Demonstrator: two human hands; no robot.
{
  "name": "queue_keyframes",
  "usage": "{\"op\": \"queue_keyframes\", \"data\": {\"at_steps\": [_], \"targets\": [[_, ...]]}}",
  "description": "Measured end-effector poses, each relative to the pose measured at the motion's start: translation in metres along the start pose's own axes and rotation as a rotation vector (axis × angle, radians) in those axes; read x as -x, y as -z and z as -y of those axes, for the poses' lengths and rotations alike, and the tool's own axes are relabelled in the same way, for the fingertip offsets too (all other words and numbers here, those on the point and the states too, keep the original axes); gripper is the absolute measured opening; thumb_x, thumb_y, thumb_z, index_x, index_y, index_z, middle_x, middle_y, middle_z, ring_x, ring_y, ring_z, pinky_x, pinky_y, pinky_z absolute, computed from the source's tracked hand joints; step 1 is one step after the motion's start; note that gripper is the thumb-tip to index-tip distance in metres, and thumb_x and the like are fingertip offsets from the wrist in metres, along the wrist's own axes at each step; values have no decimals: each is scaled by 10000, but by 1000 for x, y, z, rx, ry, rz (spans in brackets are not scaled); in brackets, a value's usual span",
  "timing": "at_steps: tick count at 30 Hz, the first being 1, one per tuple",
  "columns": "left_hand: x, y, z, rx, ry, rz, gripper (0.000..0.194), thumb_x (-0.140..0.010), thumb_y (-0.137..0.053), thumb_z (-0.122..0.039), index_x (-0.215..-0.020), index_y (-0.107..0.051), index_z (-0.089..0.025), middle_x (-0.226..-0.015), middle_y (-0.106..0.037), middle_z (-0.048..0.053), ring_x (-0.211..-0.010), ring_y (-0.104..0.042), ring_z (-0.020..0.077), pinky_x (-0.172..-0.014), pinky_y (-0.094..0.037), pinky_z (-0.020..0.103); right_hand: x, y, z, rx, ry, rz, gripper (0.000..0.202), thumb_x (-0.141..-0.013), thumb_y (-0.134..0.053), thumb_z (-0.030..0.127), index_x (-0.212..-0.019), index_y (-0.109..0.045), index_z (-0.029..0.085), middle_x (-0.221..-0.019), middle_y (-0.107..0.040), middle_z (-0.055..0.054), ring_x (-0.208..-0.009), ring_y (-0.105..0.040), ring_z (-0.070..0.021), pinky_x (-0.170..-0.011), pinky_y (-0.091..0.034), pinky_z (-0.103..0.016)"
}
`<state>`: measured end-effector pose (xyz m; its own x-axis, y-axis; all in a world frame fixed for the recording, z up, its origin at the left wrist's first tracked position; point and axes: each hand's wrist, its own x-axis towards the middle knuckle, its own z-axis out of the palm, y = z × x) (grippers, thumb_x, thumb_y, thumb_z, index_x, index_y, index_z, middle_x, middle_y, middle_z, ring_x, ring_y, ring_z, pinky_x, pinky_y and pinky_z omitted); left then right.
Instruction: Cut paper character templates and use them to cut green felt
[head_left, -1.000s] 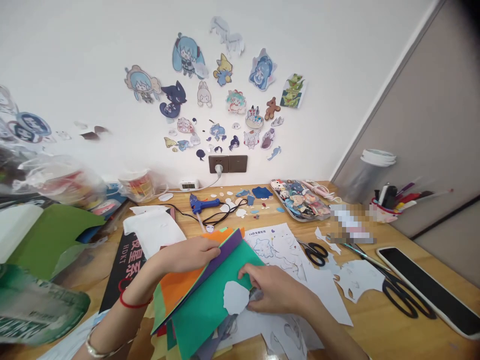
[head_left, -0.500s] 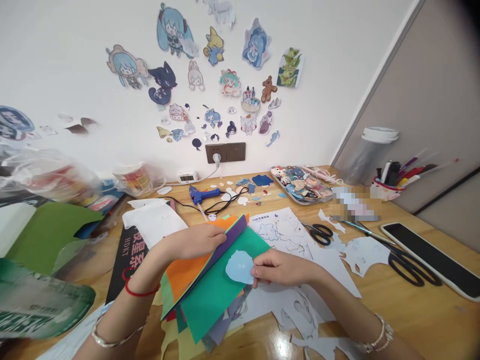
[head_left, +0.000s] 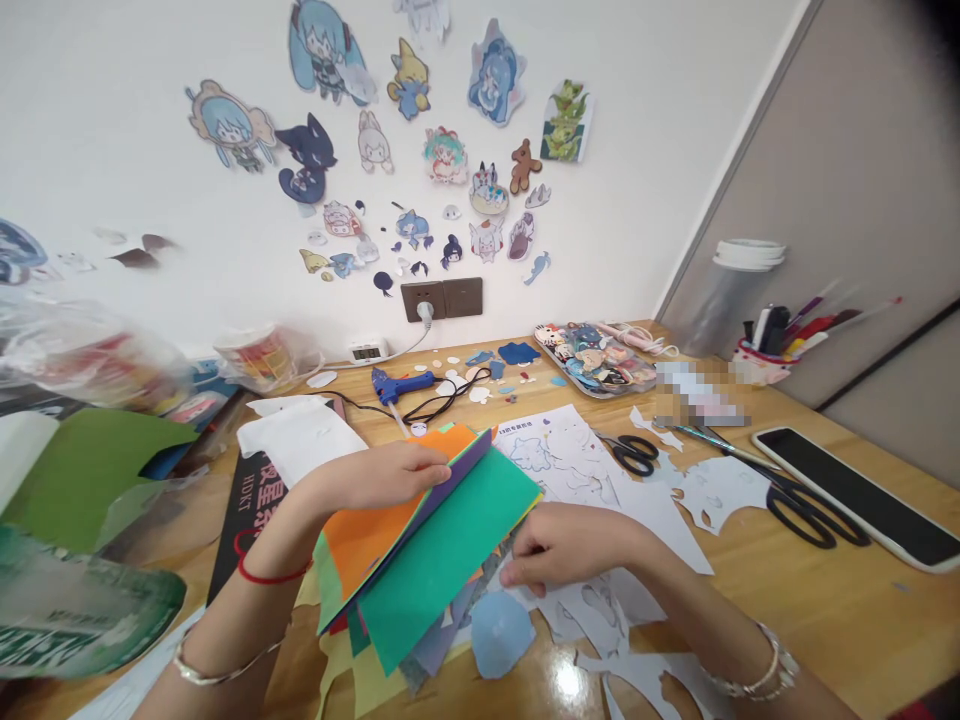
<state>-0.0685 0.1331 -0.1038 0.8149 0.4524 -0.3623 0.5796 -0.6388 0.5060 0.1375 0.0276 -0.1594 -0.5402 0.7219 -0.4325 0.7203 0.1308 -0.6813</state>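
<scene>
My left hand (head_left: 397, 475) grips the folded-back purple and orange sheets of a stack of coloured felt, fingers pressed on the purple edge (head_left: 465, 468). Beneath them a green sheet (head_left: 442, 545) lies exposed. My right hand (head_left: 562, 545) is beside the stack's right edge, its fingers curled; thumb and forefinger are close to the top of a light blue rounded piece (head_left: 502, 635), and whether they touch it is unclear. Printed and cut white paper (head_left: 574, 450) lies behind and under my right hand.
Black scissors (head_left: 634, 455), larger scissors (head_left: 810, 510) and a phone (head_left: 855, 495) lie at the right. A blue glue gun (head_left: 401, 385), a tray of figures (head_left: 592, 360) and a pen holder (head_left: 765, 360) stand behind. A green plastic package (head_left: 82, 600) is at the left.
The light blue piece has moved down off the green sheet, toward the table's front. My right hand has curled inward. My left hand still holds the sheets, and the view has shifted slightly.
</scene>
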Motion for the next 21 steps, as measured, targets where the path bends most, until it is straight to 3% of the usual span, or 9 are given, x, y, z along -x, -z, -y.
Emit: {"op": "queue_keyframes", "data": {"at_steps": [4,7,11,16,21], "targets": [[1,1,4,28,-50,44,338,-891,-276,-415,-629,-272,-203,-622,-280,-44,-582,-306,120,-562,-301,239,0,2,-4,110,-189,-430,390,-866,-403,501,-759,-578,169,-686,-602,-22,-614,-511,-144,-528,-291,-256],[0,1,6,33,-83,71,354,-901,-246,-442,-646,-294,-201,-641,-277,-41,-597,-309,120,-578,-311,238,-2,3,-10,118,-320,-613,363,-902,-338,451,-983,-536,157,-842,-632,-87,-755,-560,-221,-583,-302,-291],[0,-1,6,29,-101,82,366,-903,-242,-461,-662,-321,-199,-661,-297,-35,-623,-328,124,-608,-323,241,-6,0,-17,116,-376,-651,342,-902,-350,418,-1015,-540,156,-937,-640,-113,-820,-587,-256,-585,-300,-297],[0,0,6,19,-60,45,365,-895,-257,-475,-664,-318,-199,-668,-291,-35,-624,-324,123,-619,-336,241,-9,-5,-18,142,-386,-675,242,-895,-364,314,-996,-527,166,-883,-643,-112,-806,-587,-270,-564,-265,-290],[0,-2,8,-13,22,-2,388,-889,-233,-479,-654,-356,-196,-654,-318,-31,-608,-350,130,-590,-356,249,-7,-4,-18,74,-363,-707,184,-878,-383,279,-925,-520,165,-806,-628,-89,-746,-568,-228,-556,-261,-269]]}}
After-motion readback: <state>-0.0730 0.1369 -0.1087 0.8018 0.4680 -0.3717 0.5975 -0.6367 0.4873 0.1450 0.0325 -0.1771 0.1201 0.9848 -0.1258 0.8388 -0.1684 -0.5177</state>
